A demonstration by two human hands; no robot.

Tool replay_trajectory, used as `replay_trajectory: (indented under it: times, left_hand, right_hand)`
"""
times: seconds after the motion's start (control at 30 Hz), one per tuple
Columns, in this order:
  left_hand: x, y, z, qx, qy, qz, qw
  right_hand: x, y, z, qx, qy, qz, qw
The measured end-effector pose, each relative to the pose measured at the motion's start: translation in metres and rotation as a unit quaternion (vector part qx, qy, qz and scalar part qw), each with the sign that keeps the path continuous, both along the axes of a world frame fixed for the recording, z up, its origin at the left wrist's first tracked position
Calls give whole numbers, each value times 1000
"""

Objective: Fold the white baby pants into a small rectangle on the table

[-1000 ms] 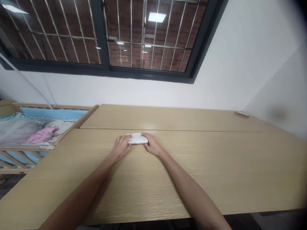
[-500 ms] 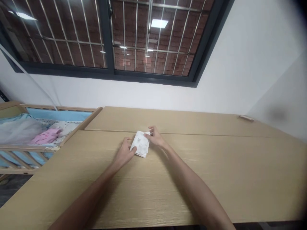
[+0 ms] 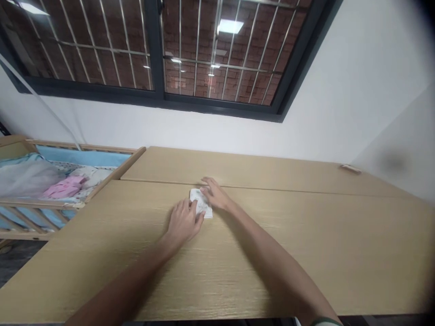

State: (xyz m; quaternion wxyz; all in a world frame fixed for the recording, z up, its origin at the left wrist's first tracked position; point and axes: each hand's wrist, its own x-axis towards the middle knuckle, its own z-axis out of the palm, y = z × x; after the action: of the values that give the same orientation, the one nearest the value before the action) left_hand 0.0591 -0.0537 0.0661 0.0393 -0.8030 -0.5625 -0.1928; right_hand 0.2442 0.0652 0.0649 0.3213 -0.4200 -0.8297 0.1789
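A small folded white piece (image 3: 201, 203) with a faint grey print lies on the wooden tabletop (image 3: 272, 235); whether it is cloth or paper I cannot tell. Over its left and near part rests my left hand (image 3: 184, 220), palm down, fingers extended and thumb out near its front edge. My right hand (image 3: 217, 194) is at its far right corner, with the thumb touching the top and the fingers stretched out beyond it. Both hands partly cover the piece.
To the left stands a wooden crib (image 3: 132, 160) with blue lining and a pink cloth (image 3: 66, 186) inside. A barred window (image 3: 217, 102) is set in the white wall behind. A small flat object (image 3: 350, 169) lies at the back right.
The folded piece was held tilted between both hands; now it lies flatter on the tabletop. My left hand has turned palm down and moved right over it. My right fingers have straightened.
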Motion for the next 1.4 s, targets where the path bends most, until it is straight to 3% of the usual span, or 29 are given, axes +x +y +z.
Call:
replay_trajectory:
  times: [0.1, 0.17, 0.27, 0.33, 0.6, 0.73, 0.9, 1.07, 1.13, 1.3, 1.4]
  left_hand:
    - [10, -12, -11, 13, 5, -78, 997]
    - [18, -19, -21, 4, 24, -89, 996]
    - [26, -23, -32, -10, 51, -99, 994]
    - [29, -23, -33, -9, 54, -98, 994]
    - [31, -20, -33, -8, 75, -60, 995]
    - [30, -17, -32, -8, 75, -60, 995]
    - [8, 8, -25, -5, -37, -76, 996]
    - [-20, 38, -28, -46, -76, 66, 994]
    - [-24, 44, -30, -77, -87, 85, 990]
    - [-23, 47, -27, -121, -121, 22, 985]
    - [-27, 44, -13, -145, -146, -23, 978]
  right_hand:
    - [-7, -28, 23, -7, -81, 106, 991]
    - [-12, -44, 29, -35, -116, 176, 977]
    - [-13, -54, 21, -81, -152, 251, 953]
    - [-9, -50, 12, -108, -181, 253, 944]
    - [16, 12, -7, -86, -233, 136, 959]
    - [19, 29, -16, -76, -232, 94, 965]
    - [19, 18, -22, 1, -206, 17, 978]
    - [12, 1, -26, 41, -117, -92, 988]
    - [7, -2, -29, 25, -72, -106, 991]
    - [-6, -11, -32, -24, 13, -154, 988]
    - [-17, -26, -22, -48, 19, -173, 984]
